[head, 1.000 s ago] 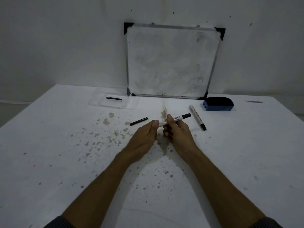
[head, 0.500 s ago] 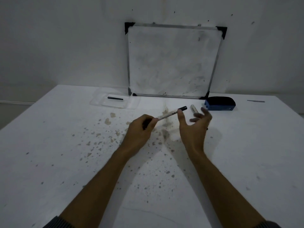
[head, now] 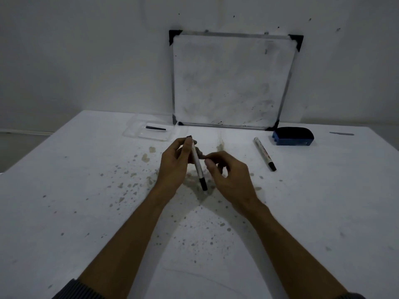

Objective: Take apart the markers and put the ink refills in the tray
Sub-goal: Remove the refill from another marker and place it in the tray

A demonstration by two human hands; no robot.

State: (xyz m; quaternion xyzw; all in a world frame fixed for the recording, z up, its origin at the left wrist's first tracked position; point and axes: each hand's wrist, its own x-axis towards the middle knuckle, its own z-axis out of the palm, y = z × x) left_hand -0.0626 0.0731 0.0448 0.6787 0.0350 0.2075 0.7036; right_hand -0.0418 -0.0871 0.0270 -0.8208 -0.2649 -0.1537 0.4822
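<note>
Pinching one marker (head: 197, 164), left hand (head: 176, 164); right hand (head: 230, 175) loosely curled (second marker (head: 264, 153) lies apart).

Both bare forearms reach in from 5 and 7 o'clock toward 12. The left hand (head: 174, 165) is closed, its fingers (head: 188, 145) pinching a marker (head: 197, 164). The right hand (head: 232, 176) sits just beside it at 3 o'clock, fingers curled and empty.
</note>
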